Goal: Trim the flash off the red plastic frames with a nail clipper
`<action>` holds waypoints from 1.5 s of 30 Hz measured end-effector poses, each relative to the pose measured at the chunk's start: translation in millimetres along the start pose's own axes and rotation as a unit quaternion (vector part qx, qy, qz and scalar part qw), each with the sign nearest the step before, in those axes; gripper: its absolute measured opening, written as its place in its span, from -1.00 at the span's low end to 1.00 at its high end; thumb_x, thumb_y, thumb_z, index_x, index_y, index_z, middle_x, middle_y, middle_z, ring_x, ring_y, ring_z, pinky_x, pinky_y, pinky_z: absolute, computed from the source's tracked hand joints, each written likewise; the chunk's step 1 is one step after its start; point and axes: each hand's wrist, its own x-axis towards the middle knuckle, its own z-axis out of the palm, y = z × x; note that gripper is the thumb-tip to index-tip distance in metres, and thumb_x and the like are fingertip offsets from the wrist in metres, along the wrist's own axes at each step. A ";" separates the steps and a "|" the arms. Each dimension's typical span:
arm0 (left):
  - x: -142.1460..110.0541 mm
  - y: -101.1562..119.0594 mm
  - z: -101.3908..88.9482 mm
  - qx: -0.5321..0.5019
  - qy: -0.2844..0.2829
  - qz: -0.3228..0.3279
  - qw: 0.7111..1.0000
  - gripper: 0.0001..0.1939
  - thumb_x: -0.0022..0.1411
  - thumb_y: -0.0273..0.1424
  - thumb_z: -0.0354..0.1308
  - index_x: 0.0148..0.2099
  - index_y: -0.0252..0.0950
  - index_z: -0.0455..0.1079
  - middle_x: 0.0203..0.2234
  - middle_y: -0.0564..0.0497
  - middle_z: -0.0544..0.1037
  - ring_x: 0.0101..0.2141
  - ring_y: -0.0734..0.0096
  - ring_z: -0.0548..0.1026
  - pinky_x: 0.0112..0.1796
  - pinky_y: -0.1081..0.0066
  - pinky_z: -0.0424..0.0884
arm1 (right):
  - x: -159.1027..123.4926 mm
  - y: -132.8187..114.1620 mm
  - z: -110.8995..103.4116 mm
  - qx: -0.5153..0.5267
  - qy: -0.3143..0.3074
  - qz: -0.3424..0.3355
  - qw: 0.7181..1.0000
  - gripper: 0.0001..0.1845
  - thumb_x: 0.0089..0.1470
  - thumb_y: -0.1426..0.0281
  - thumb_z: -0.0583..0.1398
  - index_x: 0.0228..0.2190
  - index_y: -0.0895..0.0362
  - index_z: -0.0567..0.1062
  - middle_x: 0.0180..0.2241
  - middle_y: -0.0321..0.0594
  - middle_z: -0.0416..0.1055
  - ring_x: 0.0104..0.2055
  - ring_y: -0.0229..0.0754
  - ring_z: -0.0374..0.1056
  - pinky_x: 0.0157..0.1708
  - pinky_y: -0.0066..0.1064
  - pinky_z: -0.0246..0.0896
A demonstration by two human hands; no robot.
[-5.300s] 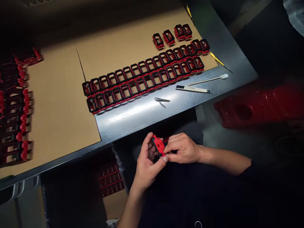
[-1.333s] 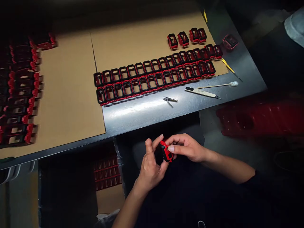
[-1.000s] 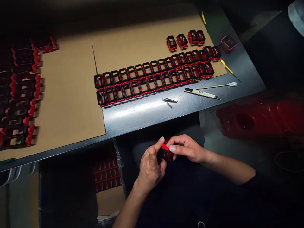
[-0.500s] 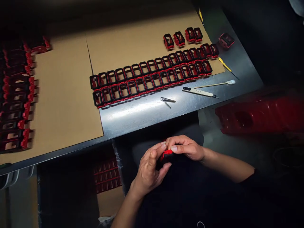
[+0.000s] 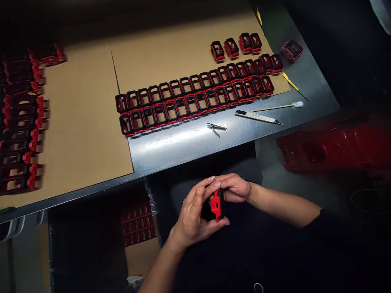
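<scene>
Grip, left hand (image 5: pixel 192 215): clasping red-black frame (image 5: pixel 216 212) | right hand (image 5: pixel 236 188): hold unclear | gap before table edge (image 5: pixel 183 158)

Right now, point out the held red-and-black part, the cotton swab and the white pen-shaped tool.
Held red-and-black part (image 5: pixel 216 206): head view, its red face.
Cotton swab (image 5: pixel 273 108): head view, its stick.
White pen-shaped tool (image 5: pixel 259 117): head view, its pale body.

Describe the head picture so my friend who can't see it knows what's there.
A person's left hand and right hand hold a red-and-black part in front of a metal table. On top are rows of similar parts, some on cardboard, and a cotton swab.
</scene>
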 end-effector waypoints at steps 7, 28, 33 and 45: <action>4.3 7.9 7.5 0.049 0.068 -0.075 0.994 0.22 0.12 0.02 0.36 0.52 -0.26 -0.34 0.00 -0.30 0.54 0.03 0.03 0.56 0.00 0.04 0.55 | 7.6 -0.3 1.6 0.059 -0.027 0.058 0.996 -0.79 0.21 0.34 0.11 -0.16 0.22 0.35 -0.33 -0.13 0.48 -0.28 -0.11 0.50 -0.24 -0.25 0.46; -9.3 10.0 -6.2 0.042 0.004 -0.215 0.976 -0.26 0.21 -0.18 0.37 0.34 -0.15 0.19 0.09 -0.18 0.44 0.09 0.09 0.48 0.07 0.08 0.52 | -2.2 -26.2 36.3 -0.164 0.108 0.008 0.980 -0.46 -0.11 0.12 0.49 -0.41 0.24 0.40 -0.61 -0.41 0.36 -0.70 -0.51 0.16 -0.72 -0.74 0.10; -17.7 6.8 -2.2 0.000 0.044 -0.243 0.969 -0.23 0.19 -0.15 0.37 0.37 -0.07 0.18 0.12 -0.13 0.44 0.10 0.10 0.48 0.09 0.08 0.50 | -5.3 -30.5 32.7 -0.150 0.097 0.018 0.984 -0.42 -0.06 0.02 0.44 -0.29 0.28 0.50 -0.49 -0.27 0.46 -0.59 -0.42 0.35 -0.66 -0.71 0.22; -18.2 12.7 -1.3 -0.299 0.081 -0.399 0.863 -0.24 0.19 -0.17 0.36 0.36 -0.22 0.21 0.15 -0.21 0.46 0.10 0.09 0.51 0.05 0.19 0.53 | -15.0 -24.3 29.1 -0.670 0.027 -0.458 0.584 -0.90 0.27 0.44 0.26 -0.24 0.16 0.62 -0.27 -0.15 0.55 -0.28 -0.27 0.48 -0.28 -0.46 0.40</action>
